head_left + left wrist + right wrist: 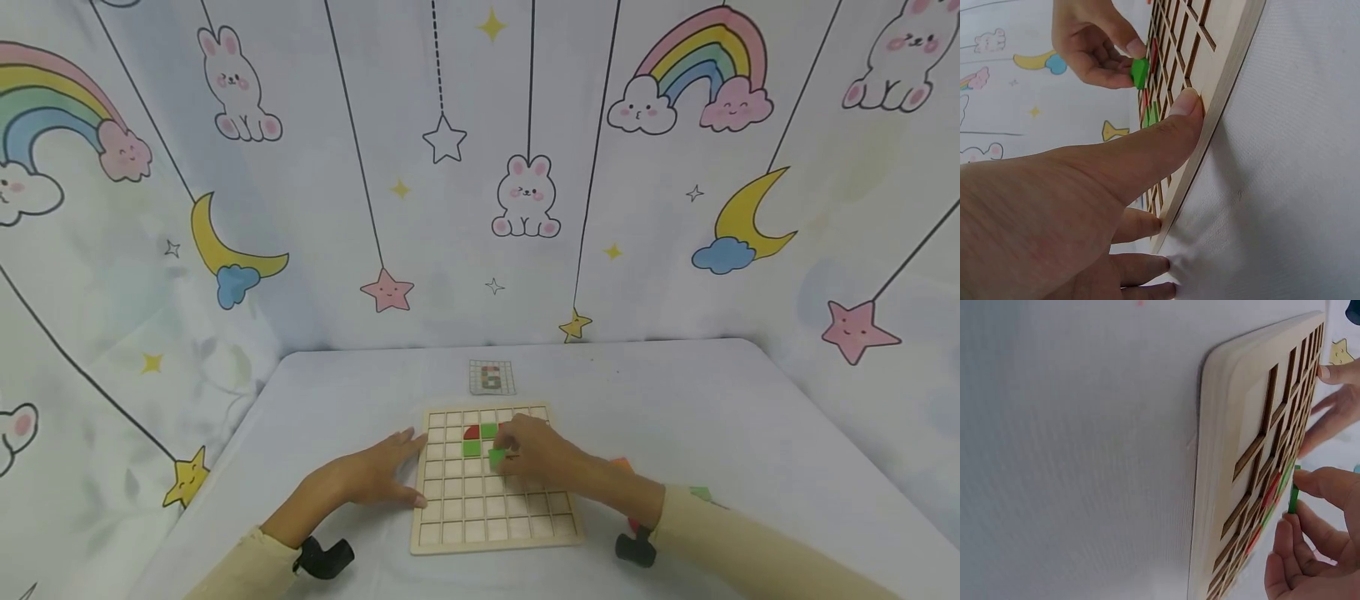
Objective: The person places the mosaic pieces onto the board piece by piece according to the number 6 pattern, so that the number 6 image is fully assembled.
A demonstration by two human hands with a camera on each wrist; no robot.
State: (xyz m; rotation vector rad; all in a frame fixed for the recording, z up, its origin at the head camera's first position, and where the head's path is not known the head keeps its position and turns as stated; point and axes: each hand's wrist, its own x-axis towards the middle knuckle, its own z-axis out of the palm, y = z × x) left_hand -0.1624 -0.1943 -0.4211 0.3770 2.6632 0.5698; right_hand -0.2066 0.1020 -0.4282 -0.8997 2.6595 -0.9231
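My right hand (540, 450) pinches a small green tile (1140, 73) between thumb and fingertips, just over the middle of a wooden grid board (453, 510). In the board's upper cells lie a red rounded-corner tile (472, 433) and two green tiles (471, 448); another red piece shows partly behind my right fingers. My left hand (375, 473) rests at the board's left edge, its thumb (1175, 122) on the rim and its other fingers spread along the side. In the right wrist view, the held tile (1294, 497) stands nearly on edge above the grid.
Behind the board lies a pattern card (492, 377) with a coloured figure like a 6. Loose orange (622, 464), green (701, 493) and red (633, 525) pieces lie on the right, partly hidden by my right forearm. A printed cloth backdrop (465, 208) stands behind the white table (360, 392).
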